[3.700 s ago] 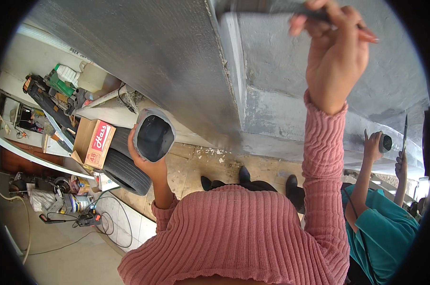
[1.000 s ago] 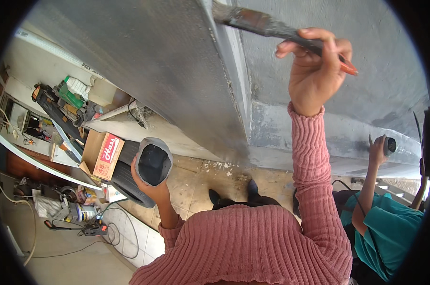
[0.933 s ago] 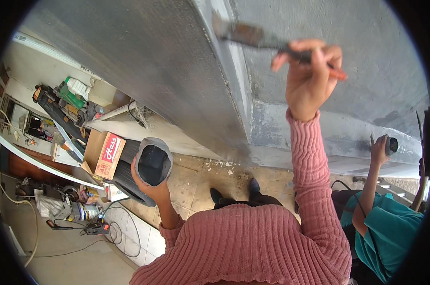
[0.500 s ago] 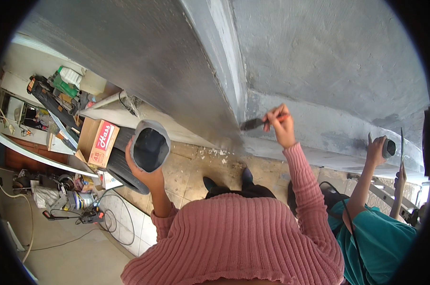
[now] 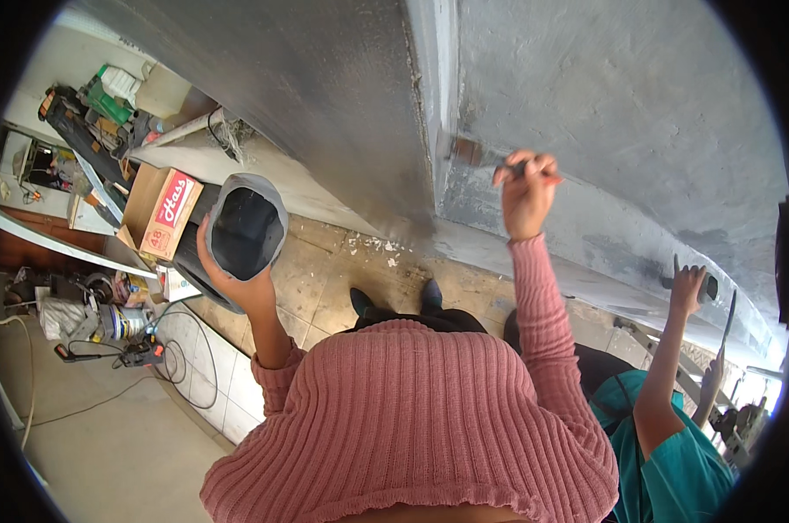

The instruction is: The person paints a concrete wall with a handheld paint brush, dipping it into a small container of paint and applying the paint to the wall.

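Observation:
My left hand (image 5: 244, 286) is wrapped round a grey, irregular-rimmed pot (image 5: 278, 214), its opening turned up and its inside dark grey. Raised in front of the wall corner, my right hand (image 5: 528, 205) grips the red handle of a small putty knife (image 5: 468, 152). The blade, smeared by motion, points left, at or close to the grey wall beside the vertical edge; contact cannot be told. A rough grey coating covers the wall (image 5: 578, 113) and the projecting pillar (image 5: 325, 96).
At right, a co-worker in a teal shirt (image 5: 673, 462) holds a dark pot (image 5: 711, 288) and a long thin blade (image 5: 729, 322). An open cardboard box (image 5: 161, 212) stands on a tyre at left. Tools, cables and a hose (image 5: 30, 366) lie beyond. Pale crumbs dot the tiled floor (image 5: 312, 248).
My right hand has lifted the putty knife up along the wall corner. The pot in my left hand appears further left and slightly higher, as the whole view has shifted.

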Motion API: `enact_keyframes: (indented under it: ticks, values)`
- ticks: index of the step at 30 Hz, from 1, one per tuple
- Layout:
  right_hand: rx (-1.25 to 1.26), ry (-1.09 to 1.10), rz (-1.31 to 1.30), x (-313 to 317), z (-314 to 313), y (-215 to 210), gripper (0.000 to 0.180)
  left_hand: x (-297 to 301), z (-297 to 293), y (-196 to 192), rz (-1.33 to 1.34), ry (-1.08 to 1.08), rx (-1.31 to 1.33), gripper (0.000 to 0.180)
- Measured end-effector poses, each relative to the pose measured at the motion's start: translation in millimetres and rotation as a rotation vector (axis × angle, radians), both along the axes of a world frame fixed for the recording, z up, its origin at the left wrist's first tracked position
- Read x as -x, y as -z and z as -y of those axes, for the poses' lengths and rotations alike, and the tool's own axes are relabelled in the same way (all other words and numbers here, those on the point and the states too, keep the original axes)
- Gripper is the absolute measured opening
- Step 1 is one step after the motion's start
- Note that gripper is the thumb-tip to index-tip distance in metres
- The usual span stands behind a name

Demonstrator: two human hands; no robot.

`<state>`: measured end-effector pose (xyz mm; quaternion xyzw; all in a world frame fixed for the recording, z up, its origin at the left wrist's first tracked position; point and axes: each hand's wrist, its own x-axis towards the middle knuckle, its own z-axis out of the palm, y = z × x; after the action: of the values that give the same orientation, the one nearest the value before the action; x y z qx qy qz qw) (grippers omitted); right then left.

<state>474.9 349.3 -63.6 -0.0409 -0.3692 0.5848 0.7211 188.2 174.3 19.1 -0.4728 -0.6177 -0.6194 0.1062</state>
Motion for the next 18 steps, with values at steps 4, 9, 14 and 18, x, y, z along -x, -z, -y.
enact_keyframes:
  ticks: [4, 9, 14, 18]
  values:
    - [0.265, 0.037, 0.070, 4, 26, 63, 0.013, -2, 2, 2, 0.019, -0.009, 0.026, 0.077]
    - [0.255, 0.109, 0.308, 2, 31, 83, 0.014, -6, -10, 4, 0.021, 0.049, 0.049, 0.076]
    - [0.321, 0.122, 0.720, -1, 25, 92, 0.014, -19, -21, -3, -0.002, 0.126, 0.012, 0.073]
    - [0.268, 0.113, 0.525, 4, 21, 60, 0.013, -13, -15, 0, 0.037, 0.119, 0.016, 0.074]
